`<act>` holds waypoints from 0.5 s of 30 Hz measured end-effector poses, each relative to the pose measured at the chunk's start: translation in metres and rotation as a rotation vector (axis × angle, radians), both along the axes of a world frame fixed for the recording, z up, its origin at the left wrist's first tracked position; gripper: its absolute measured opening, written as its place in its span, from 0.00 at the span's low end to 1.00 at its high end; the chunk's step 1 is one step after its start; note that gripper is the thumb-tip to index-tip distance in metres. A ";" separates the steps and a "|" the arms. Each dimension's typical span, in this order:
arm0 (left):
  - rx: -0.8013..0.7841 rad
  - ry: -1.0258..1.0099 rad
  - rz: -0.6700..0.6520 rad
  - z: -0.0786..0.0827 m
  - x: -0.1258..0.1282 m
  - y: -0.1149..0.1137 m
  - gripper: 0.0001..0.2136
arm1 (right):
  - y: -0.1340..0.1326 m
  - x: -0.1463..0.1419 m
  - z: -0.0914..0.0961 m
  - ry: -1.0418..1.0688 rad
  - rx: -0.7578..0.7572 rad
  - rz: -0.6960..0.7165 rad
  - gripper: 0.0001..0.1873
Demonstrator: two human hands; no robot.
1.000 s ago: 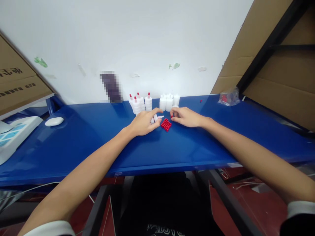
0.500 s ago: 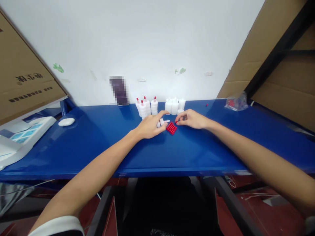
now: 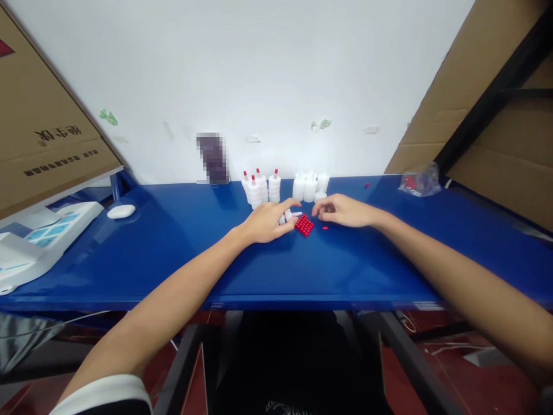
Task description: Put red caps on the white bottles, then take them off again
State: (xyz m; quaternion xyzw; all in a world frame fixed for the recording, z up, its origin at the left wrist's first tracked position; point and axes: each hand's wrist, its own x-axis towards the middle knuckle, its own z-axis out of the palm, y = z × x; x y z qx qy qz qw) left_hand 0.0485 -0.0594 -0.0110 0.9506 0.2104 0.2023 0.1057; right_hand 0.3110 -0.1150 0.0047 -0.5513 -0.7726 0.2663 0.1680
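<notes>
My left hand (image 3: 268, 222) is closed around a small white squeeze bottle (image 3: 286, 217), tilted so that its pale nozzle points right. Just beyond that nozzle, a tight block of small red caps (image 3: 305, 225) sits on the blue table. To the right of the block hovers my right hand (image 3: 339, 210), fingers curled and apart, with nothing visible between them. One loose red cap (image 3: 325, 227) lies on the table just below its fingertips. Behind my hands stand several white bottles with red tips (image 3: 274, 187) and several white bottles without red tips (image 3: 310, 187).
A white power strip (image 3: 52, 236) and a white oval case (image 3: 121, 211) lie on the left. At the back right are a clear bag with red pieces (image 3: 419, 181) and a stray red cap (image 3: 367, 185). A cardboard box (image 3: 52, 115) stands at left.
The red cap that was in my right fingertips now lies on the table, and those fingers have spread. My left hand keeps the bottle. The whole view has shifted slightly.
</notes>
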 end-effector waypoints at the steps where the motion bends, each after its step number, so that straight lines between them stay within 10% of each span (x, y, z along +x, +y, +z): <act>1: 0.004 0.002 0.001 0.000 0.000 0.000 0.21 | -0.002 0.000 0.004 -0.014 -0.015 0.017 0.14; 9: 0.018 0.018 0.010 -0.001 0.001 0.000 0.21 | -0.022 -0.003 0.025 -0.134 -0.324 0.157 0.17; 15: 0.018 0.019 0.003 -0.002 0.001 0.000 0.21 | -0.024 -0.006 0.021 -0.107 -0.237 0.106 0.14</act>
